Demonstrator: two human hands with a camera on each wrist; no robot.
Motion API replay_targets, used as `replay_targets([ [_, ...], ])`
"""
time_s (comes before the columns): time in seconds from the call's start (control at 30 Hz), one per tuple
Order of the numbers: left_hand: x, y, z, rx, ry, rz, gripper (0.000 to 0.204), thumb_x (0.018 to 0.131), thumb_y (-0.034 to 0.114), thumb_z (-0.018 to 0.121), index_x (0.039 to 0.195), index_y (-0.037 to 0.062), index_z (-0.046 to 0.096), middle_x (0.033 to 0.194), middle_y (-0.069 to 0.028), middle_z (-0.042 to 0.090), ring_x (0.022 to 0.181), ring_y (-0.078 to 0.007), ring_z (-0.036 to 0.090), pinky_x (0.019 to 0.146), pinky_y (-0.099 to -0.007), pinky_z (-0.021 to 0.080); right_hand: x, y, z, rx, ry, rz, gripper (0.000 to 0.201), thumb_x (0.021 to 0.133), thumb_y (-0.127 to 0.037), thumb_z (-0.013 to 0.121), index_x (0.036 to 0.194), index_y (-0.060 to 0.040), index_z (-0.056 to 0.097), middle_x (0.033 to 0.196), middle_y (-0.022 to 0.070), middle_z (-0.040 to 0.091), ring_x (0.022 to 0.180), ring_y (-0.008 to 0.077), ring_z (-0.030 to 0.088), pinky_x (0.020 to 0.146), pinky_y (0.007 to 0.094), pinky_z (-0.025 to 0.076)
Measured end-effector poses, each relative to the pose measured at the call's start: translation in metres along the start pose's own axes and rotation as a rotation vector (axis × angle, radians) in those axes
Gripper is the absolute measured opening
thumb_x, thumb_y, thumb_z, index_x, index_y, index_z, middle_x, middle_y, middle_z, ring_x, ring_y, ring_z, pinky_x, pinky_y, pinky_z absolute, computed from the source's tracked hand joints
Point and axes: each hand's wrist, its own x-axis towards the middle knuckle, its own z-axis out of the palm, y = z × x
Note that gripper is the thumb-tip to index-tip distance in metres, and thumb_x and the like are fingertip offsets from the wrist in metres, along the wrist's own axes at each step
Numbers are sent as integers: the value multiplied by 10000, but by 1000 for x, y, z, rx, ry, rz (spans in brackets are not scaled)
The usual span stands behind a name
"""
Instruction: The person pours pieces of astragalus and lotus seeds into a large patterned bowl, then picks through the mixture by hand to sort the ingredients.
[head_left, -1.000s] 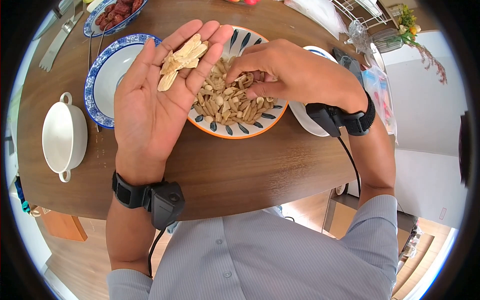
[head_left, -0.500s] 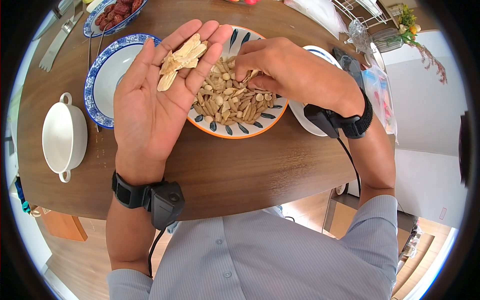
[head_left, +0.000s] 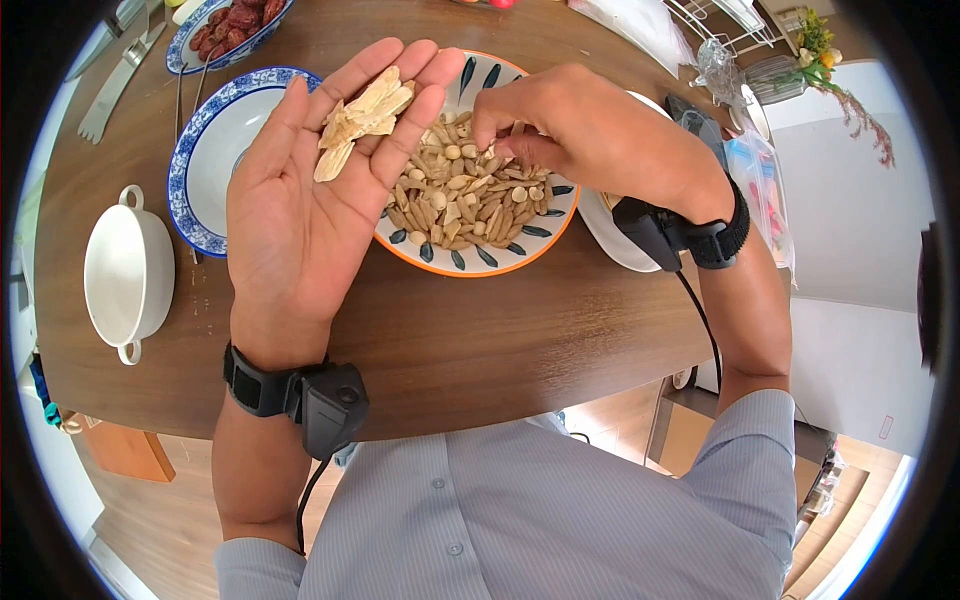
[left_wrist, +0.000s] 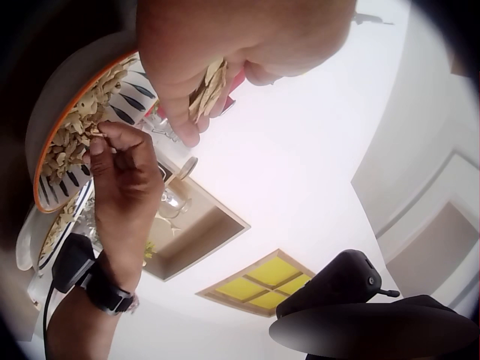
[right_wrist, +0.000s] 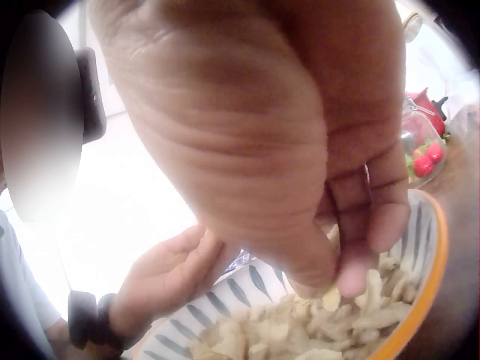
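Note:
My left hand [head_left: 305, 205] is held palm up, its fingers extended and slightly cupped, with several long pale dried slices [head_left: 368, 115] lying across them. It hovers at the left side of a patterned bowl [head_left: 455, 262] with an orange rim. Small tan dried root pieces [head_left: 470, 205], mixed with pale round slices, fill the bowl. Over the far part of this heap, my right hand [head_left: 590, 135] reaches in from the right. In the right wrist view its thumb and fingertip pinch a small pale slice [right_wrist: 331, 298] just above the pieces.
Left of the bowl stand a blue-rimmed white bowl [head_left: 205, 175] and a white two-handled pot [head_left: 128, 270]. Red dates [head_left: 240, 28] fill a dish at the back left, near a metal fork-ended utensil [head_left: 118, 90]. A white plate [head_left: 625, 245] lies under my right wrist.
My right hand has shifted slightly among the dried pieces, its fingers moving from a tan piece to a pale slice. The left hand and its slices stay put.

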Motion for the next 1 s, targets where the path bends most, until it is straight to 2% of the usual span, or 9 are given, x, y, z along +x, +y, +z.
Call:
replay_targets([
  [0.2, -1, 0, 2, 2, 7, -1, 556, 1147, 211, 239, 1505, -213, 225, 1614, -369, 234, 1544, -460, 201, 1307, -501, 234, 1, 5, -12, 62, 93, -68, 148, 892, -64, 698, 1035, -23, 697, 913, 185, 721, 855, 376, 699, 750, 433, 546],
  [0.27, -1, 0, 2, -8, 7, -9, 561, 1147, 218, 237, 1504, -215, 227, 1615, -371, 227, 1544, -461, 198, 1308, -503, 230, 2, 2, -19, 152, 279, 6, 154, 954, -8, 680, 1107, -13, 696, 963, 77, 742, 894, 159, 710, 797, 272, 560],
  [0.37, -1, -4, 4, 12, 26, -36, 573, 1148, 237, 256, 1491, -222, 244, 1581, -382, 287, 1531, -470, 234, 1306, -510, 230, 9, -28, -30, 370, 443, -16, 154, 948, 54, 685, 1095, 13, 706, 933, 97, 709, 758, 108, 662, 597, 251, 496],
  [0.43, -4, -4, 2, 29, 45, -66, 563, 1147, 253, 290, 1482, -200, 292, 1546, -341, 381, 1504, -431, 325, 1296, -525, 245, 19, -18, -15, 472, 423, -111, 174, 918, 32, 713, 1084, -16, 692, 935, 113, 702, 780, 166, 691, 618, 307, 527],
  [0.5, 1, -2, -16, -66, -100, -100, 547, 1147, 256, 304, 1479, -178, 317, 1533, -307, 419, 1486, -401, 365, 1291, -532, 250, 33, -21, -4, 169, 549, -511, 199, 882, 8, 727, 1066, -40, 670, 940, 122, 691, 808, 250, 699, 661, 356, 549],
  [0.53, 2, -2, -23, -162, -246, -129, 532, 1146, 259, 317, 1476, -157, 342, 1519, -274, 456, 1468, -372, 405, 1285, -539, 256, 30, -32, -14, -17, 518, -492, 209, 862, -7, 729, 1049, -61, 653, 918, 120, 677, 809, 302, 681, 684, 371, 552],
  [0.67, 0, 0, -20, -69, -230, -163, 504, 1146, 255, 322, 1494, -107, 354, 1538, -223, 463, 1448, -329, 445, 1280, -546, 261, 31, -25, -6, 147, 465, -444, 203, 869, -6, 728, 1049, -67, 655, 886, 111, 667, 803, 294, 680, 680, 376, 550],
  [0.83, -2, -2, -13, -17, -47, -144, 485, 1145, 242, 323, 1511, -75, 339, 1536, -229, 462, 1447, -322, 446, 1275, -534, 288, 26, -38, -11, 193, 372, -204, 186, 881, -5, 723, 1044, -67, 661, 897, 101, 681, 831, 297, 675, 712, 378, 554],
  [1.0, -3, -2, -9, -11, -42, -149, 508, 1148, 244, 302, 1512, -110, 314, 1542, -235, 449, 1459, -334, 429, 1277, -527, 296, 29, -28, -12, 68, 448, -379, 198, 894, 14, 700, 1077, -60, 684, 942, 105, 709, 859, 289, 685, 756, 381, 559],
])
